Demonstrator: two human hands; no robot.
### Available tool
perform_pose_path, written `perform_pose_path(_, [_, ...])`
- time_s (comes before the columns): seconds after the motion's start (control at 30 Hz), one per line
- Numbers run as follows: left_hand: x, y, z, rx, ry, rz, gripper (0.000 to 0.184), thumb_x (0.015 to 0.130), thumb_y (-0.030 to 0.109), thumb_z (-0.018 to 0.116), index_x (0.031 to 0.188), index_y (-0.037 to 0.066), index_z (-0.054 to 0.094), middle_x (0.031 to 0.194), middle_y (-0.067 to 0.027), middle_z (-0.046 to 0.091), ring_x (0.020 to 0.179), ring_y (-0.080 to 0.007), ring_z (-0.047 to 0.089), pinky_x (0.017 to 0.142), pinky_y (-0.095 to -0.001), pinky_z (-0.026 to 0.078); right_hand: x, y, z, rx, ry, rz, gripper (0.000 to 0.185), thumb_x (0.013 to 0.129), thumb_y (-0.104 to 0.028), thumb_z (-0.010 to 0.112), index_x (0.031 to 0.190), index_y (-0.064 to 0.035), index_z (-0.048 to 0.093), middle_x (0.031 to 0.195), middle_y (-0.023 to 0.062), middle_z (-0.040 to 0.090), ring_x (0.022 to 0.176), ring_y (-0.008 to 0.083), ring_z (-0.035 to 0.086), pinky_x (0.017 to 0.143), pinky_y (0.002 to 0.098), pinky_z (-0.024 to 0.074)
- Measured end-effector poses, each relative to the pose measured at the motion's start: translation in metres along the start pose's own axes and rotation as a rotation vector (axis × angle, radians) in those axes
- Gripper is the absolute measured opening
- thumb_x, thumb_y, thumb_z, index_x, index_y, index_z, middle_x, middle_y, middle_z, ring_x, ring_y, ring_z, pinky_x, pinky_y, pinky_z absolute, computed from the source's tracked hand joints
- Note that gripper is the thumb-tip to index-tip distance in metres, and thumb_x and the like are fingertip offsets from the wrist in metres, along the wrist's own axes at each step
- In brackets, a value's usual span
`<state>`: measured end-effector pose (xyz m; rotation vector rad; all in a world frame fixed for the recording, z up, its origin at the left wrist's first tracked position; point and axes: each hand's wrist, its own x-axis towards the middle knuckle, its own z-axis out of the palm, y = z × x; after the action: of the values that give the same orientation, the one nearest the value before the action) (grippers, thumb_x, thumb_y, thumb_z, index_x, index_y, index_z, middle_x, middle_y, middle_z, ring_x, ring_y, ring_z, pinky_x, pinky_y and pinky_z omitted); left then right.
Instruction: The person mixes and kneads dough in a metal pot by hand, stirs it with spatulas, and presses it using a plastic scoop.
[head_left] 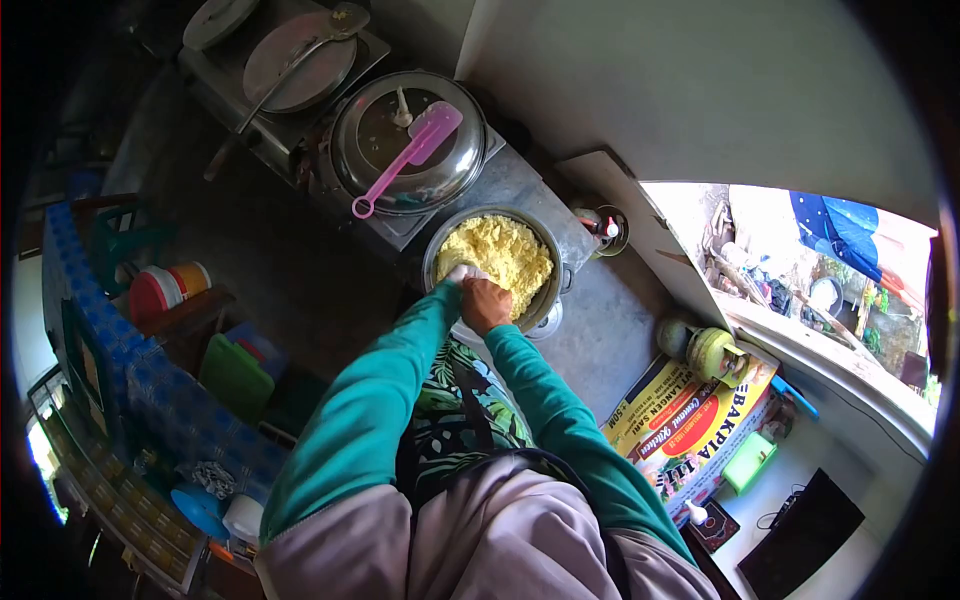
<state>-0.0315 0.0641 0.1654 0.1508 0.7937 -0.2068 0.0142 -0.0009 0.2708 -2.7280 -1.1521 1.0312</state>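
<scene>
A round metal pot holds a crumbly yellow mass and stands on the grey counter in front of me. Both my hands are at its near edge, close together and touching. My right hand has its fingers curled down against the yellow mass. My left hand is at the mass too, partly covered by a whitish layer, its fingers mostly hidden. Whether either hand grips anything cannot be made out. Behind the pot a large lidded steel pan carries a pink spatula across its lid.
At the upper left, a long-handled ladle lies over a pan on a stove. A green gas cylinder and a printed banner are at the right. Red tubs and blue-patterned cloth are at the left.
</scene>
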Motion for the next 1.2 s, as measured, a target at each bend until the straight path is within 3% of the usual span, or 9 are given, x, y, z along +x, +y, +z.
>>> perform_pose_path(0.13, [0.047, -0.012, -0.019, 0.216, 0.113, -0.107, 0.019, 0.073, 0.024, 0.050, 0.062, 0.009, 0.050, 0.060, -0.0044, 0.051, 0.060, -0.0210, 0.050, 0.062, -0.0308, 0.042, -0.017, 0.019, 0.017, 0.284, 0.083, 0.163, 0.031, 0.080, -0.032, 0.045, 0.101, -0.0130, 0.059, 0.079, 0.0172, 0.061, 0.067, 0.0314, 0.060, 0.057, 0.0416, 0.0458])
perform_pose_path(0.27, [0.042, -0.050, -0.021, 0.171, 0.187, -0.091, 0.019, 0.073, 0.025, 0.049, 0.062, 0.009, 0.050, 0.060, -0.0045, 0.051, 0.059, -0.0214, 0.050, 0.060, -0.0312, 0.042, -0.045, 0.036, 0.053, 0.631, 0.033, 0.303, 0.038, 0.077, -0.022, 0.049, 0.114, -0.0181, 0.052, 0.091, 0.0204, 0.059, 0.082, 0.0359, 0.057, 0.068, 0.0419, 0.0446])
perform_pose_path(0.37, [0.019, -0.063, -0.003, -0.015, 0.138, -0.031, 0.020, 0.073, 0.025, 0.049, 0.061, 0.009, 0.050, 0.059, -0.0046, 0.051, 0.059, -0.0217, 0.050, 0.060, -0.0315, 0.042, -0.057, 0.040, -0.008, 0.127, -0.037, -0.019, 0.047, 0.070, -0.021, 0.059, 0.116, -0.0231, 0.050, 0.080, 0.0171, 0.060, 0.073, 0.0303, 0.060, 0.060, 0.0396, 0.0456])
perform_pose_path(0.5, [-0.044, -0.066, 0.027, -0.284, -0.047, 0.029, 0.020, 0.073, 0.025, 0.049, 0.061, 0.009, 0.050, 0.058, -0.0047, 0.050, 0.058, -0.0221, 0.050, 0.058, -0.0319, 0.042, -0.074, 0.020, -0.022, -0.211, -0.052, -0.299, 0.026, 0.078, -0.017, 0.042, 0.102, -0.0122, 0.051, 0.081, 0.0136, 0.059, 0.073, 0.0281, 0.060, 0.056, 0.0395, 0.0451])
perform_pose_path(0.77, [0.024, -0.036, -0.019, 0.160, 0.060, -0.159, 0.022, 0.074, 0.025, 0.048, 0.061, 0.008, 0.050, 0.056, -0.0049, 0.050, 0.056, -0.0229, 0.049, 0.056, -0.0326, 0.042, -0.039, 0.013, 0.024, 0.176, -0.116, 0.116, 0.036, 0.071, -0.019, 0.054, 0.105, -0.0078, 0.053, 0.086, 0.0188, 0.059, 0.078, 0.0334, 0.059, 0.062, 0.0439, 0.0455])
perform_pose_path(0.9, [0.032, -0.059, -0.027, 0.223, 0.139, -0.212, 0.022, 0.074, 0.026, 0.048, 0.060, 0.008, 0.050, 0.055, -0.0049, 0.049, 0.055, -0.0233, 0.049, 0.055, -0.0330, 0.042, -0.063, 0.024, 0.059, 0.487, 0.089, 0.273, 0.063, 0.063, -0.028, 0.067, 0.121, -0.0210, 0.045, 0.092, 0.0177, 0.060, 0.081, 0.0326, 0.059, 0.068, 0.0405, 0.0458])
perform_pose_path(1.0, [0.004, -0.082, -0.001, 0.001, 0.106, -0.254, 0.023, 0.074, 0.026, 0.048, 0.060, 0.008, 0.050, 0.055, -0.0050, 0.049, 0.054, -0.0236, 0.049, 0.054, -0.0333, 0.042, -0.078, 0.046, 0.015, 0.130, -0.069, 0.022, 0.051, 0.068, -0.028, 0.062, 0.117, -0.0285, 0.048, 0.081, 0.0137, 0.061, 0.073, 0.0310, 0.060, 0.061, 0.0409, 0.0464])
perform_pose_path(1.1, [-0.037, -0.106, 0.040, -0.487, 0.159, -0.238, 0.027, 0.074, 0.027, 0.042, 0.057, 0.006, 0.050, 0.051, -0.0078, 0.047, 0.047, -0.0242, 0.046, 0.045, -0.0358, 0.039, -0.106, 0.047, -0.023, -0.152, -0.028, -0.271, 0.027, 0.081, -0.022, 0.043, 0.106, -0.0186, 0.051, 0.071, 0.0123, 0.058, 0.063, 0.0303, 0.058, 0.049, 0.0428, 0.0433])
perform_pose_path(1.2, [-0.042, -0.103, 0.037, -0.404, 0.046, -0.215, 0.027, 0.074, 0.027, 0.042, 0.057, 0.006, 0.049, 0.051, -0.0077, 0.047, 0.047, -0.0239, 0.047, 0.045, -0.0355, 0.039, -0.097, 0.046, 0.009, -0.155, -0.029, -0.222, 0.024, 0.083, -0.020, 0.039, 0.103, -0.0142, 0.051, 0.070, 0.0144, 0.058, 0.062, 0.0313, 0.058, 0.049, 0.0431, 0.0430])
